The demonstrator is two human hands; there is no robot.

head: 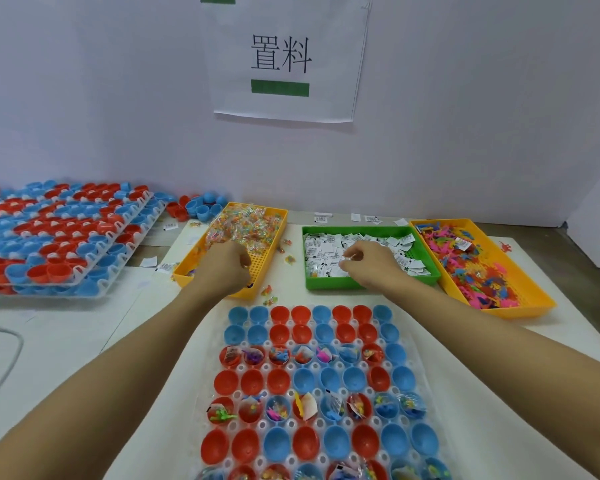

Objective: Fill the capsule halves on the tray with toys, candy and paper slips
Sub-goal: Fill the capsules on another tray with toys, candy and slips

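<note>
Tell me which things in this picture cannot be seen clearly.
Head view:
- Left hand: its fingertips curl away into the candy basket; any grasped candy is hidden.
- Right hand: a pinched paper slip cannot be confirmed.
- Capsule tray: nearest row cut by bottom edge.
- Slip print: too small.

Two yellow bins [520, 308], one green bin [368, 284].

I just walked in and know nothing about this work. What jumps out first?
The tray of red and blue capsule halves in front, some rows filled. Behind it stand three baskets: the left hand reaches into the candy basket, the right hand picks among paper slips in the green basket. Stacked trays sit far left.
</note>
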